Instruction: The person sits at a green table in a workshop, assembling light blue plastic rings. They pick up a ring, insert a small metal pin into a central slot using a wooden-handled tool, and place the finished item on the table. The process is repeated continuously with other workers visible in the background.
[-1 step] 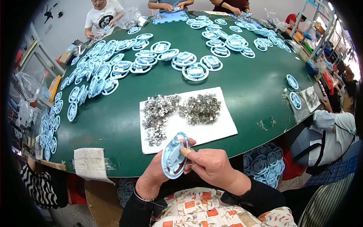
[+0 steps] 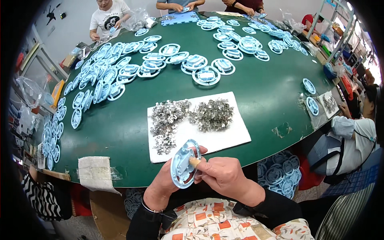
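Note:
My left hand (image 2: 162, 182) grips a light-blue plastic ring-shaped part (image 2: 182, 166) with a raised middle, tilted up on its edge. Closed, my right hand (image 2: 224, 172) presses its thumb, tipped with a tan covering, against the middle of the part. Whatever may sit under that thumb is hidden. Just beyond my hands lies a white foam board (image 2: 236, 138). On it are two heaps of small metal clips, a shiny left heap (image 2: 166, 120) and a darker right heap (image 2: 214, 116).
Many similar blue parts (image 2: 108, 74) are spread over the green table (image 2: 132, 140). A white cloth pad (image 2: 95, 170) lies on its near left edge. More blue parts (image 2: 280, 174) are piled below the table at right. Several people work around the table, one (image 2: 348, 136) at right.

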